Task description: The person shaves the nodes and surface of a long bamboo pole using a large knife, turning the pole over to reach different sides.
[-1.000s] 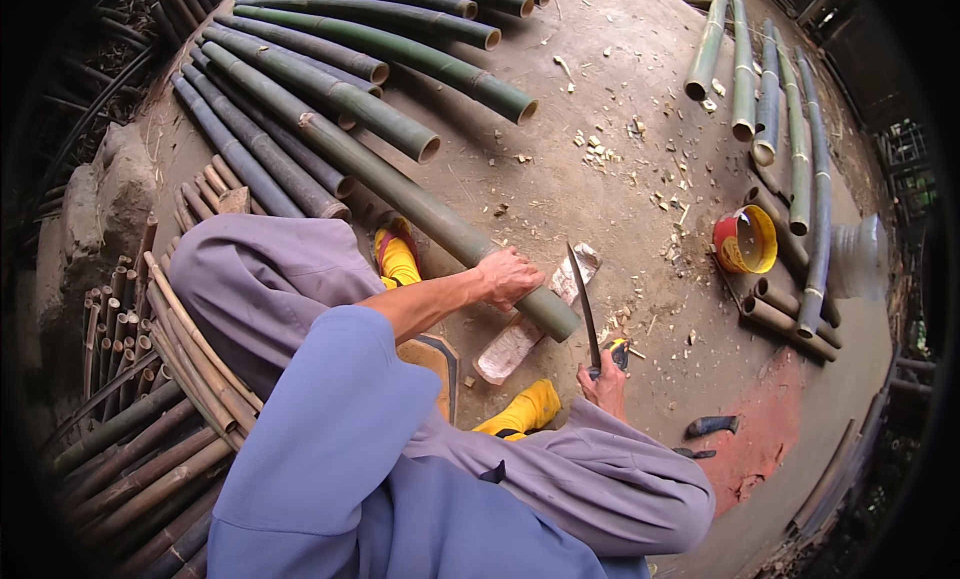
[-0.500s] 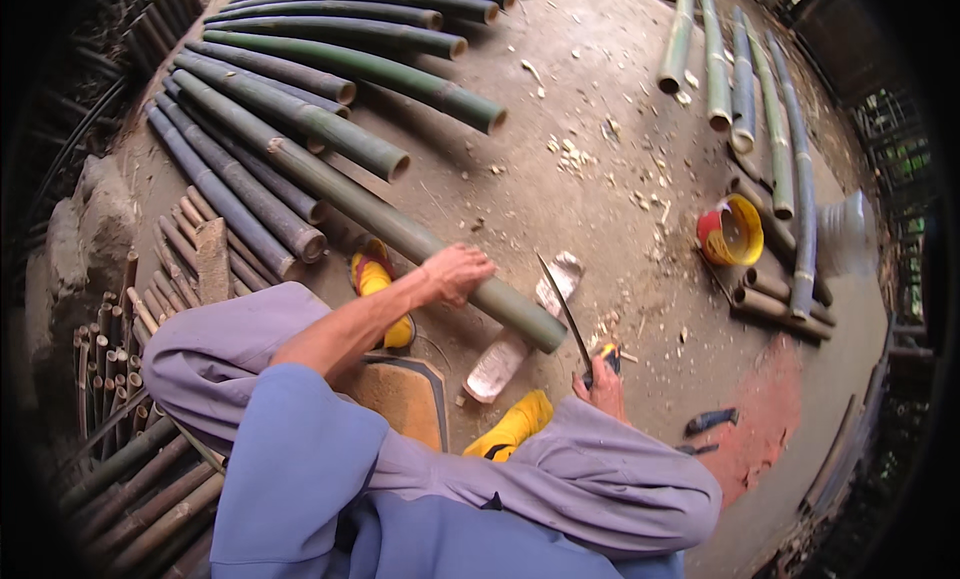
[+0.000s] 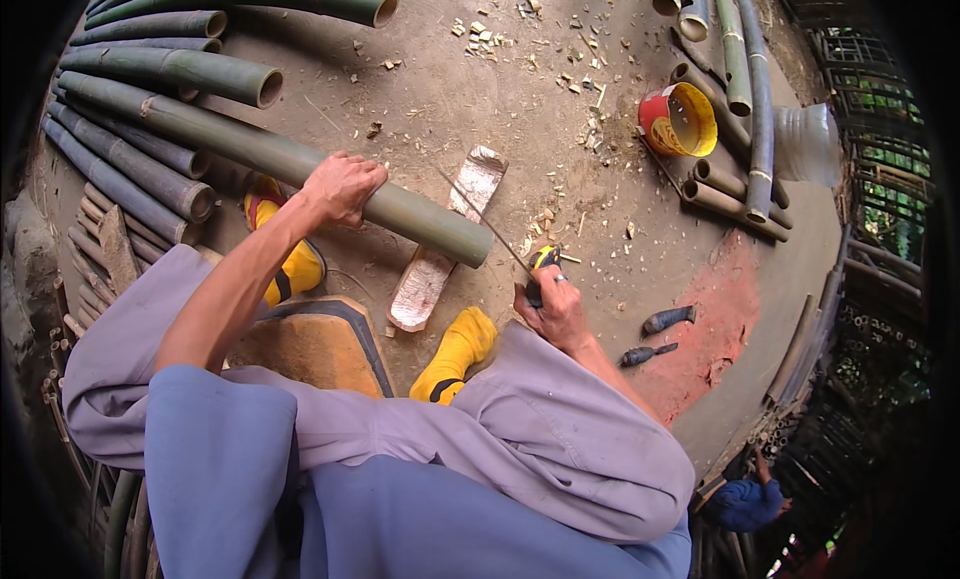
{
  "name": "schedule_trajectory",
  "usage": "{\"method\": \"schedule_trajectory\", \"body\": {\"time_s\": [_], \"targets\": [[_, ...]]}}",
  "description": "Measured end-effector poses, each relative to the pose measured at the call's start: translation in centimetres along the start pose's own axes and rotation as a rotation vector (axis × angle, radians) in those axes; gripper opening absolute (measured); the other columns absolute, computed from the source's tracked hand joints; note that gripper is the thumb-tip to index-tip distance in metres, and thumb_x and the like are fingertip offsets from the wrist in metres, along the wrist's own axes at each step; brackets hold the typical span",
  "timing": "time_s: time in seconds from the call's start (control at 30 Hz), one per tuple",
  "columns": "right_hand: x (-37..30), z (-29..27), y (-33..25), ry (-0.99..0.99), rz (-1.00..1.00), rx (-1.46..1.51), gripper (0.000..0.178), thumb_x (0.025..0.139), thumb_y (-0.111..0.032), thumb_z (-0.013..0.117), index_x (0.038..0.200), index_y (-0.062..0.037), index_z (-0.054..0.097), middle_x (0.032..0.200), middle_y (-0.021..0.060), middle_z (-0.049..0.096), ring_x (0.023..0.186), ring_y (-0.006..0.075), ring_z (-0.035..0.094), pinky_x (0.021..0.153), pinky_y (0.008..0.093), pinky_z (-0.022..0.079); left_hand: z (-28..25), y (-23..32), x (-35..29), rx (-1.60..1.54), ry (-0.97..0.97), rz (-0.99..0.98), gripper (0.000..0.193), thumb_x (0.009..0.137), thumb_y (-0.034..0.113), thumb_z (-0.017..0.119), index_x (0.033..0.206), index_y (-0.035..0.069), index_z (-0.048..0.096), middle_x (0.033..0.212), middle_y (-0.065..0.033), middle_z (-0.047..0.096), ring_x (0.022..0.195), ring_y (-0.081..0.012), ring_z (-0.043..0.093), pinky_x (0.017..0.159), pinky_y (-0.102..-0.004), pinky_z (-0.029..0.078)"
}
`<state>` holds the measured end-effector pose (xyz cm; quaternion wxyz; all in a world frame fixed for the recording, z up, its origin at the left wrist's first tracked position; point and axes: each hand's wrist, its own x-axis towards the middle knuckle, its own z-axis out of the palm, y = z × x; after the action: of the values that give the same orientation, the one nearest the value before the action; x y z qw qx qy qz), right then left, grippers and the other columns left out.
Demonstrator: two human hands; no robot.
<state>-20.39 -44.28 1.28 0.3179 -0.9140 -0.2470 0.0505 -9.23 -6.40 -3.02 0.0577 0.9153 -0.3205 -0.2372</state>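
Long smooth green bamboo pole (image 3: pixel 290 164) lies gripped under the left hand (image 3: pixel 342 187); beside it, the right hand (image 3: pixel 552 309) clasps a thin steel-bladed knife (image 3: pixel 495 234).

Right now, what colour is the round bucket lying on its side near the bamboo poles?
The bucket is red outside and yellow inside, clearest in the head view.

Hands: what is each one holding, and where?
Left hand grips the bamboo pole partway along it; right hand holds the knife by its handle.

Soft daylight, sharp centre, dark bent rim.
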Motion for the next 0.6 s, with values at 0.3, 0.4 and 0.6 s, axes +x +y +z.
{"method": "schedule_trajectory", "body": {"time_s": [0.3,0.4,0.6], "targets": [[0.1,1.0,0.5,-0.011,0.137,0.225,0.031,0.086,-0.026,0.067,0.103,-0.0043,0.053,0.081,0.0273,0.062,0.074,0.0458,0.065,0.06,0.0529,0.052,0.7,-0.3,-0.2,0.016,0.062,0.026,0.058,0.051,0.026,0.083,0.099,0.011,0.055,0.094,-0.0061,0.063,0.099,-0.027,0.064,0.082,-0.0418,0.049],[0.8,1.5,1.2,-0.343,0.406,-0.073,0.028,0.084,-0.022,0.07,0.096,-0.0029,0.052,0.081,0.0237,0.061,0.069,0.0434,0.062,0.061,0.0502,0.049,0.6,-0.2,-0.2,0.033,0.023,0.013,0.058,0.051,0.025,0.083,0.099,0.011,0.054,0.095,-0.006,0.063,0.099,-0.027,0.064,0.082,-0.0417,0.049],[1.0,1.5,1.4,-0.102,0.294,0.141,0.027,0.084,-0.02,0.07,0.093,-0.0012,0.053,0.074,0.0224,0.058,0.066,0.041,0.061,0.059,0.0476,0.048,0.4,0.0,-0.3,0.034,0.055,-0.01,0.058,0.052,0.024,0.082,0.102,0.012,0.055,0.096,-0.0053,0.064,0.101,-0.0264,0.064,0.082,-0.0422,0.048]]}}
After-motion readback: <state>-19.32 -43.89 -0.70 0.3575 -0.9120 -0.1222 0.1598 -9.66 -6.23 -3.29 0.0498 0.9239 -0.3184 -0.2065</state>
